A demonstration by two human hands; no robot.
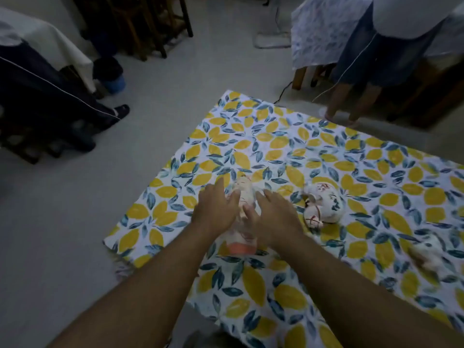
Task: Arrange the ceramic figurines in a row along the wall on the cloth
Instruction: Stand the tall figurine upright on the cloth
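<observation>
Your two hands meet over a tall ceramic figurine (242, 217) that lies on the lemon-print cloth (288, 292), near its left edge and about halfway along it. The figurine's head points away from you and its orange-red base (241, 248) points toward you. Your left hand (216, 212) lies along its left side with the fingers stretched out flat, and your right hand (272, 217) covers its right side, fingers likewise extended. Both palms seem to rest against the body, but you cannot tell from here whether either hand has actually closed on it; motion blur softens the fingers.

Just right of your right hand, apart from it, a round white figurine (324, 204) lies on the cloth, painted with dark blue and red marks. Those marks may be characters, but they are too small and blurred to read. Near the right edge of the cloth a third pale figurine (426, 254) lies tipped over, heavily blurred.

No brand or label is legible anywhere. The only container in view is a blue bucket (114, 82) on the grey floor (62, 209) beyond the cloth's far-left corner; its contents are hidden. Another person's bare legs (351, 101) stand just past the cloth's far edge
</observation>
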